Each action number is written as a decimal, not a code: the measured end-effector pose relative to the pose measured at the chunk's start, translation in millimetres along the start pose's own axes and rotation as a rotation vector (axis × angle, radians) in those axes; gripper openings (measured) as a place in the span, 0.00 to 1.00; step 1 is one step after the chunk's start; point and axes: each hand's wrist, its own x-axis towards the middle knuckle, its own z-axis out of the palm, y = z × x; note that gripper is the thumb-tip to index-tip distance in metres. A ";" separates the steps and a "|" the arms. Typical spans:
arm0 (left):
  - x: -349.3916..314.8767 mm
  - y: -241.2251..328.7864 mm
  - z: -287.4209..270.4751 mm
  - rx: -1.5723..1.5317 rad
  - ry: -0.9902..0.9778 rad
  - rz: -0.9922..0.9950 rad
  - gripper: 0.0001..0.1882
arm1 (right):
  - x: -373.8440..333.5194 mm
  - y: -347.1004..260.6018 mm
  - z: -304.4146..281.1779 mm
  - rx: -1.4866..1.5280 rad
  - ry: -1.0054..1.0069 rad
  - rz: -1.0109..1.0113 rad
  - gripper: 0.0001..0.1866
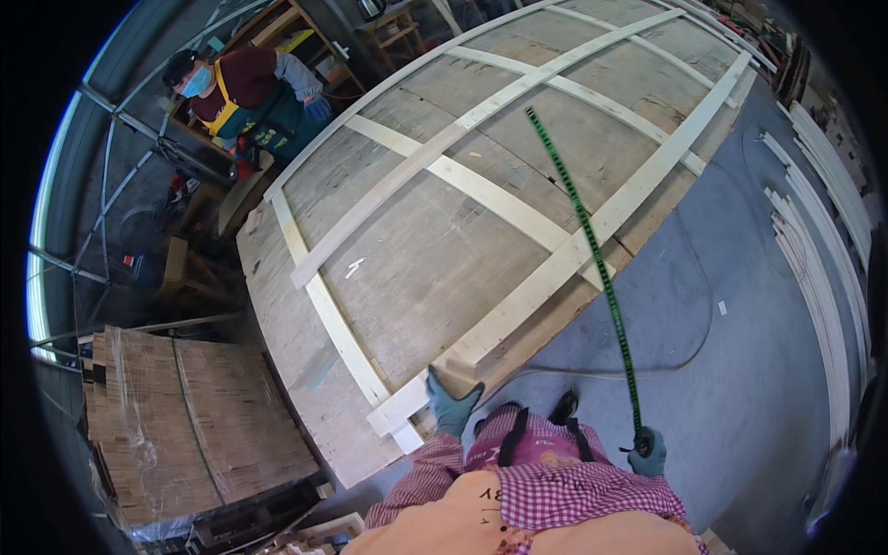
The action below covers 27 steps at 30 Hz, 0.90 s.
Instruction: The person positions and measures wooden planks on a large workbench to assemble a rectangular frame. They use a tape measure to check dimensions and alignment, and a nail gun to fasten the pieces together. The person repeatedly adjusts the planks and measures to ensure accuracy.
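Head view: right grip clutches printed tape measure; left grip, closure unclear, touches wooden frame.

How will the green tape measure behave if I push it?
The tape measure is probably light: only the right hand holds it. Long and narrow, it may bend, and its far end could swing, unheld by either hand.

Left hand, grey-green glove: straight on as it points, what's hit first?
The left hand would likely meet the long, flat, pale wooden slat first; it seems right against its near end, though depth is unclear.
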 end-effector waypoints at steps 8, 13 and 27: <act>56.4 98.8 91.0 0.093 -0.053 -0.049 0.68 | 136.0 -26.1 -49.1 0.091 0.035 -0.032 0.25; 132.8 115.9 139.0 0.108 0.010 -0.235 0.67 | 181.1 -69.6 -35.0 0.290 -0.155 0.086 0.24; 219.9 205.7 273.3 0.634 0.091 -0.038 0.57 | 344.2 -84.3 -111.0 0.128 -0.231 0.119 0.27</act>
